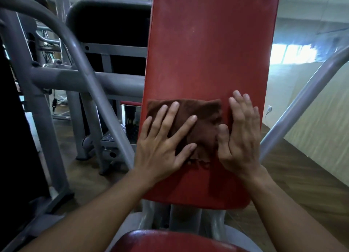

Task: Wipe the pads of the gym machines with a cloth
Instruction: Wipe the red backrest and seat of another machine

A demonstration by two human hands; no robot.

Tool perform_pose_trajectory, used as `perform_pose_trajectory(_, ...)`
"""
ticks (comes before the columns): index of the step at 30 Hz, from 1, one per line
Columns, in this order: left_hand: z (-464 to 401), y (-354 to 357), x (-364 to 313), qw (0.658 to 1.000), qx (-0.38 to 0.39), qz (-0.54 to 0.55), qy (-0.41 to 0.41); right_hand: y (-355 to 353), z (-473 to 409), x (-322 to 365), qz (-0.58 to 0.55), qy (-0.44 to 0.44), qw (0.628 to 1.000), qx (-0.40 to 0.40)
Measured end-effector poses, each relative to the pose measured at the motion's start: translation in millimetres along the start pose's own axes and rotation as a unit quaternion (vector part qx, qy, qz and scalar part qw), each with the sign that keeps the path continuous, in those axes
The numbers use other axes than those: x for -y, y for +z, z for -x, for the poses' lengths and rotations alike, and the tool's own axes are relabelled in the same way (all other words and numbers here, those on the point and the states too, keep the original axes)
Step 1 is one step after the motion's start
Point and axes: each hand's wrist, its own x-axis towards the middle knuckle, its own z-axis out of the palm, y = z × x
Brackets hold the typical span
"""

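Left hand (162, 147) spread flat on brown cloth (200, 127), right hand (239, 136) flat at its right edge, on red back pad (211, 43)

dim | window (293, 53) glare right | soft focus | edges bowed

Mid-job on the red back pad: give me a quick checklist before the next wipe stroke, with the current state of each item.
1. Cloth flat on the back pad: ok, spread out, lower edge slightly rumpled.
2. Left hand on the cloth: ok, fingers straight and spread, pressing it.
3. Right hand on the cloth: not ok, only the thumb touches it; the fingers lie on bare pad beside its right edge.
4. Pad above the cloth free of obstacles: ok.
5. Upper pad already clean: cannot tell; it looks faintly dusty.
6. Seat pad wiped: cannot tell.
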Motion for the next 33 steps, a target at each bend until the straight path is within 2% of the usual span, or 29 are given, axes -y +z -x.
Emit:
perform_pose_trajectory(3,34.7,-3.8,29.6,1.000,0.010,-0.006,0.004,6.3,2.7,3.8,0.133,-0.033,0.990,0.044)
perform_pose_trajectory(5,30.0,-9.9,25.8,1.000,0.012,0.002,0.006,7.8,2.7,5.0,0.162,-0.040,0.984,0.058)
perform_pose_trajectory(8,7.5,-12.2,0.7,0.999,0.024,0.035,-0.007,7.9,2.7,4.2,0.165,-0.036,0.984,0.050)
perform_pose_trajectory(11,5.8,-2.0,-7.0,0.999,0.034,-0.021,-0.019,7.1,3.1,2.6,0.159,-0.040,0.985,0.044)
perform_pose_trajectory(17,74.3,12.6,0.2,0.999,0.041,-0.020,-0.013,6.6,5.6,0.0,0.169,-0.040,0.983,0.054)
perform_pose_trajectory(21,61.0,11.7,14.1,0.999,0.002,-0.017,0.041,9.4,6.8,1.3,0.187,-0.040,0.980,0.052)
perform_pose_trajectory(25,55.5,15.4,7.1,0.999,-0.024,-0.019,0.024,10.5,9.5,1.6,0.192,-0.035,0.979,0.063)
perform_pose_trajectory(29,112.2,32.7,-1.8,0.992,-0.012,-0.068,0.106,7.6,7.4,4.1,0.197,-0.030,0.977,0.072)
perform_pose_trajectory(33,100.3,27.3,9.6,0.986,-0.033,-0.069,0.148,7.8,9.0,5.0,0.192,-0.025,0.978,0.075)
